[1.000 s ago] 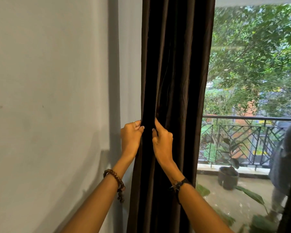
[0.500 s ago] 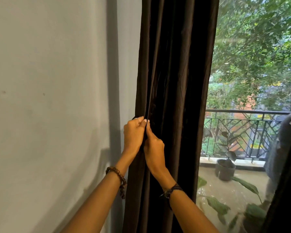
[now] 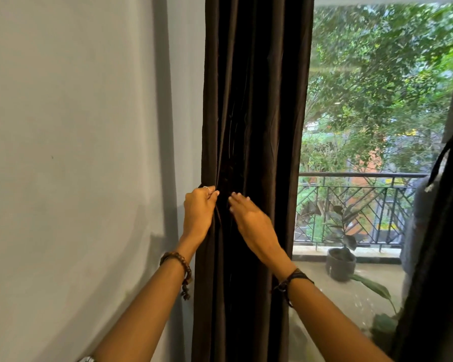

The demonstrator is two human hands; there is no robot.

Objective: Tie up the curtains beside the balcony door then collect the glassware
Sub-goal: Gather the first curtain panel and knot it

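Hanging gathered, dark brown curtain (image 3: pixel 256 126), left hand (image 3: pixel 198 212) seemingly pinching its edge, right hand (image 3: pixel 249 218) fingers spread

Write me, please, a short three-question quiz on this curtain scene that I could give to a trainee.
1. True or false: the left hand pinches a fold of the dark curtain.
2. Where does the potted plant stand? A) inside by the wall B) on the balcony floor near the railing C) on a table
3. Fill in: the right hand lies with fingers ______ on the curtain.

Key
1. True: thumb and fingers close on the curtain's left edge.
2. B
3. Open, stretched out, gripping nothing.
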